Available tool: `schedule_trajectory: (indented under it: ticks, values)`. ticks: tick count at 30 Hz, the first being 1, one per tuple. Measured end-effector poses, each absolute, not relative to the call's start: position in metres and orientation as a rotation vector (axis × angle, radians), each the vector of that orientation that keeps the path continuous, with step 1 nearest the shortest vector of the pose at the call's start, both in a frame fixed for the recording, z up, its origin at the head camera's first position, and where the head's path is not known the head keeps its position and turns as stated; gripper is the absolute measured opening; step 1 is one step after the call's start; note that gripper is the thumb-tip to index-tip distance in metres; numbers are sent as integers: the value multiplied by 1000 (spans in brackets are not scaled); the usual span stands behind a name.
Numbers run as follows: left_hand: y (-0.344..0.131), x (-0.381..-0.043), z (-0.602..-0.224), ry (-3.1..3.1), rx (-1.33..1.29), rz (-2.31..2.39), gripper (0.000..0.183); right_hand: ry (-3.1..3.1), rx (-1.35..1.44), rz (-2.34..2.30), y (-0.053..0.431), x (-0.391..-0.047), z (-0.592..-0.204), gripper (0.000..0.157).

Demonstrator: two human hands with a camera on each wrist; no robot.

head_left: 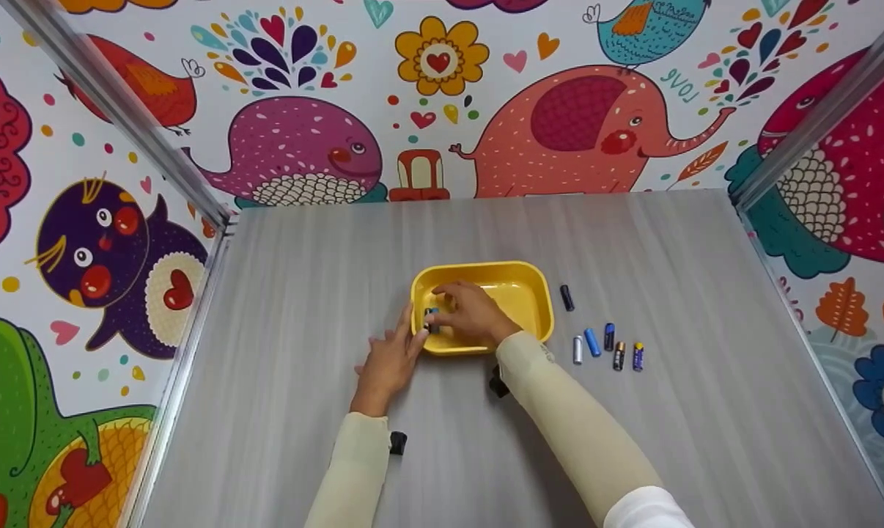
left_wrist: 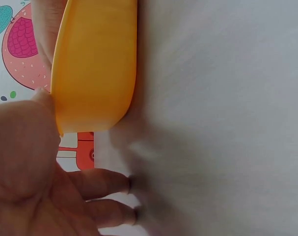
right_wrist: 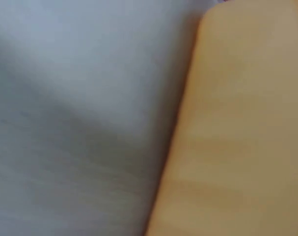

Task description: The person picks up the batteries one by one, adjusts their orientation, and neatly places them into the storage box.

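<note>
The right hand (head_left: 475,314) hides part of the yellow tray (head_left: 521,284) and partly covers the batteries (head_left: 434,325) inside; whether it pinches one is unclear. Lettering on the loose batteries (head_left: 609,337) at right is too small to read. The tray's wall is blurred and cropped in the right wrist view.

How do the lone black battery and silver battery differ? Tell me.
The black battery is dark, the silver battery pale. The black battery lies alone; the silver battery, near a blue battery. The black battery slants more than the silver battery. Both lie on the table.
</note>
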State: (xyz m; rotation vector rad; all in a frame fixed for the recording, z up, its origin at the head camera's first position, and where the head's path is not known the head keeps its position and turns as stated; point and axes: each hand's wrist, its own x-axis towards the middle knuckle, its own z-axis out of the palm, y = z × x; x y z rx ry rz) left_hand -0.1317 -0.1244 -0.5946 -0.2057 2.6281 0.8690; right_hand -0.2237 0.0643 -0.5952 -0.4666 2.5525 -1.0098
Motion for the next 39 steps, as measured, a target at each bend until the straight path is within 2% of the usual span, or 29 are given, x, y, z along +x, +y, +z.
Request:
schedule_trajectory:
  ticks: [10,19,32,39]
  values:
    - [-122,-126,-594,2633,-209,866,70,2551,-536,-1233,98,-221,-554,56]
    - [-127,-128,-591,2647,-212,881,69,2679,-516,-1376,150,-226,-526,56]
    - [-125,-130,-591,2657,-191,855,68,2808,-372,-1443,220,-222,-535,46]
    - [-123,-129,-592,2643,-199,872,68,2833,-314,-1420,248,-221,-554,48]
